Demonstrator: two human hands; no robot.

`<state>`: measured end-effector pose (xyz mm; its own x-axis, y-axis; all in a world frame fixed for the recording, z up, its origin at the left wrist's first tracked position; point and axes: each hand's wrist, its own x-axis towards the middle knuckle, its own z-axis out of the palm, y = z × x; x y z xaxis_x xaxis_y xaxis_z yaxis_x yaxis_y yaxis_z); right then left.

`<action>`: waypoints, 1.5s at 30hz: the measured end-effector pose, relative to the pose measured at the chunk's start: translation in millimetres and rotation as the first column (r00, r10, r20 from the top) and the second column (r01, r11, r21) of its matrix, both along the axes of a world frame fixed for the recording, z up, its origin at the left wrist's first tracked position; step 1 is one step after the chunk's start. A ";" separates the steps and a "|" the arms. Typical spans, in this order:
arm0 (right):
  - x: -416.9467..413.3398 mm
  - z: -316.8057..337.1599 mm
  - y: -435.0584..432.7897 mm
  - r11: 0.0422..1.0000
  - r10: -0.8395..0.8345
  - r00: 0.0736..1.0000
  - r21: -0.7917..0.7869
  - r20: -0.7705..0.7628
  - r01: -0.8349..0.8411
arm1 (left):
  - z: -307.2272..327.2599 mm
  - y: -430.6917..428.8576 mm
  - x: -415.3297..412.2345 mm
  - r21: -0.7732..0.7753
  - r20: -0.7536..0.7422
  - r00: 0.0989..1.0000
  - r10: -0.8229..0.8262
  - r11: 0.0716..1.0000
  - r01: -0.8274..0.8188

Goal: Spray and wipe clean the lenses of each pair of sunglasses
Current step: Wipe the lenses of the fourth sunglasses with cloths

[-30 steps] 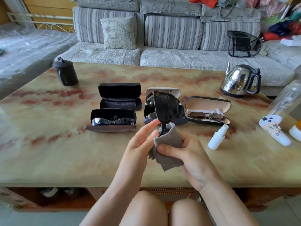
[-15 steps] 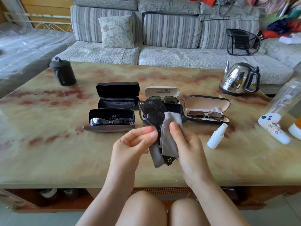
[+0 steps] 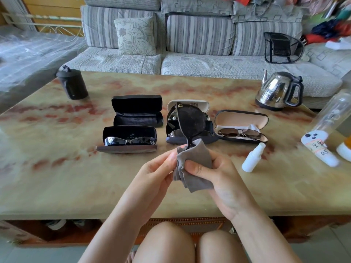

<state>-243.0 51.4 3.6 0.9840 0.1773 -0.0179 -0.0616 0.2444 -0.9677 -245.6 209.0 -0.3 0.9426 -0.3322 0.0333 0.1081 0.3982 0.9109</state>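
Note:
Black sunglasses (image 3: 191, 123) stand upright above the table, one dark lens up, the lower lens wrapped in a grey cloth (image 3: 195, 168). My right hand (image 3: 218, 177) grips the cloth around that lower lens. My left hand (image 3: 157, 169) pinches the cloth and frame from the left. A small white spray bottle (image 3: 253, 157) stands to the right. Silver-lensed sunglasses (image 3: 129, 140) lie in an open case at the left, brown-lensed ones (image 3: 240, 132) in an open case (image 3: 241, 118) at the right. Behind the held pair are two more open cases (image 3: 190, 137) with glasses.
An empty open black case (image 3: 137, 111) lies behind the left one. A black canister (image 3: 72, 84) stands far left, a steel kettle (image 3: 277, 90) far right. A clear bottle (image 3: 330, 118) and white objects sit at the right edge. A sofa runs behind the marble table (image 3: 57, 177).
The sunglasses have turned back upright from a tilted, lower position. My right hand has wrapped the cloth round the lower lens again, and my left hand has shifted up beside it.

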 end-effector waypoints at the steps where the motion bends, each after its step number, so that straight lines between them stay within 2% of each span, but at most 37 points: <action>1: -0.4 -0.5 1.0 0.999 -0.019 1.000 -0.031 -0.012 0.019 | 0.4 -1.7 -0.6 0.037 0.020 1.000 0.002 0.999 -0.003; 6: -4.4 -1.5 9.7 0.981 -0.126 0.992 -0.148 -0.003 0.124 | -1.9 -10.9 -2.6 0.181 0.071 0.990 0.123 0.974 -0.134; 12: -4.2 -1.9 20.9 0.949 -0.232 0.970 -0.200 0.074 0.243 | 9.1 -23.4 -9.7 0.162 0.171 0.909 0.380 0.899 -0.406; 14: -3.4 -4.1 23.5 0.949 -0.212 0.972 -0.216 0.100 0.229 | 11.4 -25.8 -10.2 0.166 0.200 0.866 0.459 0.855 -0.492; 18: -6.0 -4.4 24.7 0.963 -0.054 0.987 -0.253 0.151 0.092 | 14.0 -25.2 -3.3 0.143 0.176 0.807 0.564 0.796 -0.588; 22: -7.7 -1.4 25.0 0.978 0.002 0.992 -0.208 0.123 0.024 | 17.2 -25.5 -2.9 0.148 0.199 0.796 0.571 0.786 -0.600; 26: -7.3 0.3 26.0 0.985 -0.098 0.995 -0.136 0.034 0.102 | 14.3 -25.7 -7.6 0.186 0.254 0.811 0.527 0.796 -0.576; 32: -8.7 1.8 28.4 0.963 -0.264 0.964 -0.050 0.041 0.265 | 12.5 -26.5 -12.1 0.186 0.230 0.853 0.469 0.839 -0.511; 38: -6.6 4.8 29.0 0.934 -0.348 0.937 -0.071 0.034 0.350 | 13.2 -23.0 -11.6 0.169 0.259 0.865 0.431 0.861 -0.480; 41: -5.7 3.0 28.3 0.942 -0.324 0.945 -0.078 0.041 0.326 | 10.7 -19.9 -9.0 0.159 0.208 0.881 0.426 0.874 -0.460; 45: -6.6 -0.3 20.2 0.981 -0.180 0.983 -0.070 0.044 0.183 | 11.6 -9.9 -3.6 0.202 0.146 0.909 0.392 0.887 -0.415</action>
